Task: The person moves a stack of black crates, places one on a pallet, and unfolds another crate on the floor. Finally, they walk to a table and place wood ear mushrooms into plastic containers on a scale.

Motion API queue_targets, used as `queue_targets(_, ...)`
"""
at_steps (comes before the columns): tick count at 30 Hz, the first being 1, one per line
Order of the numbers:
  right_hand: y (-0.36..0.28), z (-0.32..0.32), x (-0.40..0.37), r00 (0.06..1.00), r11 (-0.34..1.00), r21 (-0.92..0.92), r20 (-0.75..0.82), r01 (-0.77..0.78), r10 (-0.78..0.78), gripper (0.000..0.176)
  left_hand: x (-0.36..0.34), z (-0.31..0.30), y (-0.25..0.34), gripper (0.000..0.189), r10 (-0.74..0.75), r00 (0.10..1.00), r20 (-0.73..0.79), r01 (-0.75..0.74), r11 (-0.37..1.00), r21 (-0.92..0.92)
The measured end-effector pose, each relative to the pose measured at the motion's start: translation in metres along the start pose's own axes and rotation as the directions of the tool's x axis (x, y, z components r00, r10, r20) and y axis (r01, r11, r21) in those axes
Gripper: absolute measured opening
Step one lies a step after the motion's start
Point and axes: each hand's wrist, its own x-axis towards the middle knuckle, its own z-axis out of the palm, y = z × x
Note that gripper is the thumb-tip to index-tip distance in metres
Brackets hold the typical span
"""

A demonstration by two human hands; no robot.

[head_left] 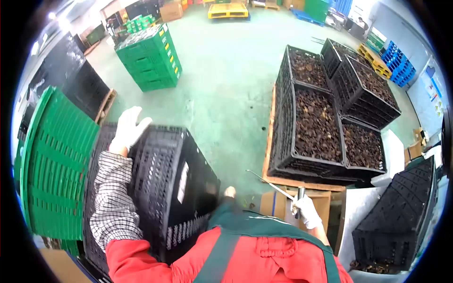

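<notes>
My left hand (127,129), in a white glove, rests on the upper edge of a black plastic crate (155,170), its fingers stretched and the thumb apart. The crate lies tipped on its side within a black stack at my left, a white label (183,183) on its face. My right hand (307,211), also in a white glove, is closed around the black handle of a thin metal hook (271,184). The rod points forward and left, its tip slightly bent. Below that hand stands an open cardboard box (323,205).
Black crates filled with dark brown pieces (318,125) stand on a wooden pallet (271,132) at right. Green crates (59,165) stand at far left, more green crates (148,59) ahead. A tilted black crate (396,221) lies at lower right. Yellow pallets (228,10) stand at the back.
</notes>
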Motion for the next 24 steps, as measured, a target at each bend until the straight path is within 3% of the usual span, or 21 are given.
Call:
queue_targets(1,-0.017,0.014,0.021,1.000,0.998,0.056,0.010,0.010,-0.010,0.009,0.019,0.012,-0.011,0.046,0.099,0.993,-0.063,-0.099,0.995,0.006)
queue_targets(3,-0.046,0.043,0.067,1.000,1.000,-0.023,0.002,-0.010,0.010,0.009,0.058,0.005,-0.014,0.044,-0.036,0.966,0.255,0.081,0.982,-0.168)
queue_targets(6,-0.094,0.101,0.128,1.000,0.999,-0.045,0.013,0.027,-0.027,0.009,0.093,0.015,-0.050,0.053,-0.079,0.921,0.382,0.103,0.994,-0.043)
queue_targets(10,-0.165,0.164,0.208,0.999,0.979,-0.206,0.048,0.007,0.003,0.007,0.133,0.024,-0.077,0.052,-0.150,0.843,0.517,0.148,0.988,0.045)
queue_targets(13,-0.187,0.176,0.287,0.991,0.988,-0.154,0.135,0.024,-0.003,0.007,0.164,0.036,-0.079,0.049,-0.174,0.851,0.495,0.161,0.984,0.070)
queue_targets(15,-0.196,0.163,0.341,0.986,0.981,-0.192,0.167,0.023,0.010,0.007,0.163,0.055,-0.076,0.042,-0.118,0.898,0.424,0.085,0.992,0.095)
queue_targets(17,-0.198,0.149,0.387,0.977,0.984,-0.175,0.212,0.032,0.006,0.006,0.173,0.071,-0.071,0.045,-0.062,0.946,0.319,0.095,0.991,-0.089)
queue_targets(18,-0.209,0.156,0.400,0.978,0.990,-0.138,0.206,-0.006,0.035,0.008,0.181,0.071,-0.067,0.042,-0.057,0.950,0.306,0.087,0.992,-0.087)
queue_targets(21,-0.238,0.158,0.430,0.953,0.983,-0.170,0.303,0.064,-0.009,0.010,0.190,0.071,-0.072,0.041,-0.149,0.922,0.358,0.143,0.989,0.044)
queue_targets(24,-0.243,0.121,0.476,0.941,0.987,-0.143,0.339,0.072,-0.019,0.007,0.194,0.086,-0.077,0.043,-0.226,0.932,0.284,0.242,0.970,-0.023)
